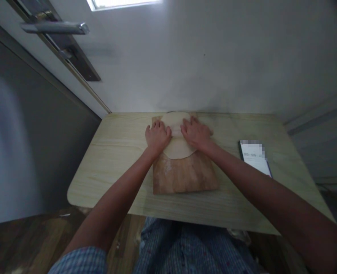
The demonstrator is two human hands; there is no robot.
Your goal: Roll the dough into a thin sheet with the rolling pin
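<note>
A thin round sheet of pale dough (180, 149) lies on a wooden cutting board (184, 175). Across the dough, between my hands, runs a pale rod that looks like a rolling pin (175, 132); my palms and fingers cover most of it. My left hand (158, 135) is bent over the left part of the pin, its thumb towards the middle. Over the right part, my right hand (196, 133) rests the same way, fingers curved forward. Both hands press down above the upper half of the dough.
The board stands on a light wooden table (114, 152) pushed up to a white door (168, 68). A phone (254, 156) with a lit screen lies to the right, near my right forearm. A metal door handle (56, 27) juts out at the upper left.
</note>
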